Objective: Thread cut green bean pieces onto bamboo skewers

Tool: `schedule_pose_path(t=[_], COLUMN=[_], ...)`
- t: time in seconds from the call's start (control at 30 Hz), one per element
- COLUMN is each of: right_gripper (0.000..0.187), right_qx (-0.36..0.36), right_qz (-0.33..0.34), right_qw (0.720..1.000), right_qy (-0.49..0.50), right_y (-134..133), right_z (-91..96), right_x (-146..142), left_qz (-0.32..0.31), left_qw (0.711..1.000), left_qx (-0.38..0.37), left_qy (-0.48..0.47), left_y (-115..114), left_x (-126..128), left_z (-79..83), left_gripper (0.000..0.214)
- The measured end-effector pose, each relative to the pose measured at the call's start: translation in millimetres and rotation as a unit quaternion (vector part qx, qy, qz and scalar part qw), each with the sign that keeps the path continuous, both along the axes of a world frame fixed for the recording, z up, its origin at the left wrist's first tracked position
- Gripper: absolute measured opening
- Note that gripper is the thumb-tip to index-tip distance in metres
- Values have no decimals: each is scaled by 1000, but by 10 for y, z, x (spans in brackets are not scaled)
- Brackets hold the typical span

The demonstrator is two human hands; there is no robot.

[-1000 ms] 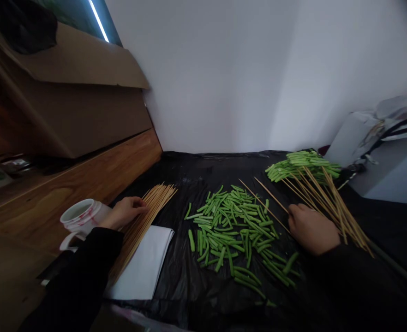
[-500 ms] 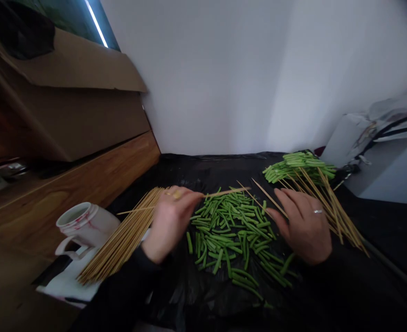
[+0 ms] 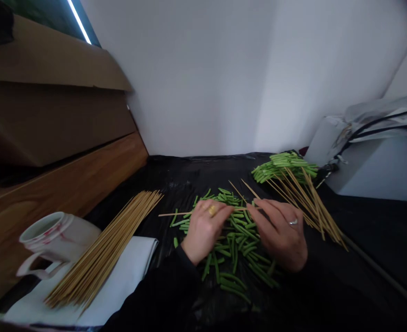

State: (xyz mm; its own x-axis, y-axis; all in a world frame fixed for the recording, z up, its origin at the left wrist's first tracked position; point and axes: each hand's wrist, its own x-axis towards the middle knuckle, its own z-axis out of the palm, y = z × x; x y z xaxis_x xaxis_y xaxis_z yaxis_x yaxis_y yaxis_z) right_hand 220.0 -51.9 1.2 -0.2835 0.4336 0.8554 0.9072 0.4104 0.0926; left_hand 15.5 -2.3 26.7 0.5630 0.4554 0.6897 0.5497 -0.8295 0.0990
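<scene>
My left hand (image 3: 205,227) is closed in a pinch on a thin bamboo skewer (image 3: 172,214), which lies nearly level and sticks out on both sides of the fingers. Close beside it, my right hand (image 3: 281,233) is closed around other bamboo skewers (image 3: 250,189); two tips point up and left from its fingers. The held skewer's right end meets the right fingertips, and whether they grip it too is hidden. Below both hands, cut green bean pieces (image 3: 236,253) lie loosely spread on black plastic sheeting (image 3: 196,175).
At left, a bundle of skewers (image 3: 103,253) leans across a tipped white mug (image 3: 61,240) and a white folded sheet (image 3: 134,258). Threaded green pieces (image 3: 286,166) with skewers lie back right, near a pale box (image 3: 373,161). A cardboard box (image 3: 58,120) and wall (image 3: 203,78) stand behind.
My left hand has moved right, away from the skewer bundle, bringing its skewer up to my right hand. The camera view has shifted, showing more of the white sheet.
</scene>
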Motion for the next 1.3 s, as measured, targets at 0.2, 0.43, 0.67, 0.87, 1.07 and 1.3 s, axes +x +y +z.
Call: schedule_pose_path(t=[0.2, 0.43, 0.67, 0.87, 1.07, 1.3], right_gripper=[28, 42, 34, 36, 46, 39], right_qx=[-128, -278, -52, 78, 20, -93], right_qz=[102, 173, 81, -61, 21, -103], right_qw=[979, 890, 962, 994, 994, 981], right_qy=[125, 316, 256, 49, -101, -134], right_y=[6, -60, -66, 0, -55, -83], right_z=[-11, -28, 33, 158, 129, -18], right_x=[-55, -130, 13, 188, 78, -77], left_qz=[-17, -107, 40, 104, 21, -15], left_qw=[996, 992, 993, 986, 982, 978], left_qx=[33, 28, 27, -91, -189, -189], left_qy=[-79, -56, -112, -96, 14, 90], left_y=[18, -91, 78, 285, 328, 349], left_x=[-98, -36, -144, -359, -397, -398], left_z=[-67, -86, -10, -26, -116, -219], left_gripper=[33, 36, 36, 15, 16, 14])
